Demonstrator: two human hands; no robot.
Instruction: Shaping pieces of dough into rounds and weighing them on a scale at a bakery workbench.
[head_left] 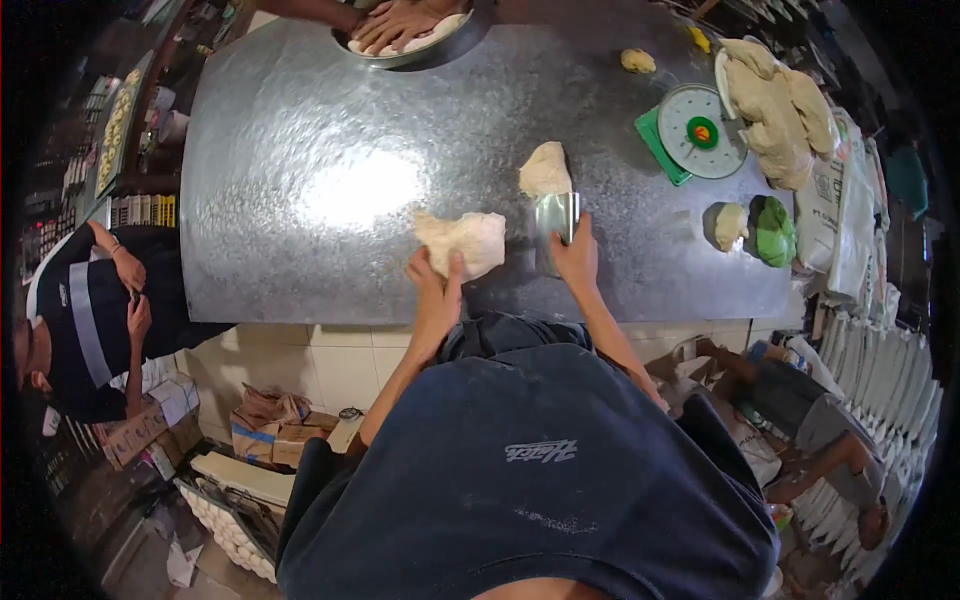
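Observation:
My left hand (pixel 438 290) grips the near side of a pale lump of dough (pixel 480 240) at the near middle of the metal table (pixel 300 110). The fingers are partly hidden by the dough. To its right, my right hand (pixel 577 258) is closed round a shiny metal dough scraper (pixel 552 215). The scraper's far end meets a smaller piece of dough (pixel 545 168); whether it touches or overlaps it I cannot tell. The two pieces of dough lie apart.
A green dial scale (pixel 702 135) stands right, beside a large dough mass (pixel 770 125). Small dough pieces (pixel 637 61) (pixel 731 227) and a green bundle (pixel 774 232) lie nearby. Another person's hands (pixel 405 24) press dough in a round pan (pixel 440 50) at the far edge.

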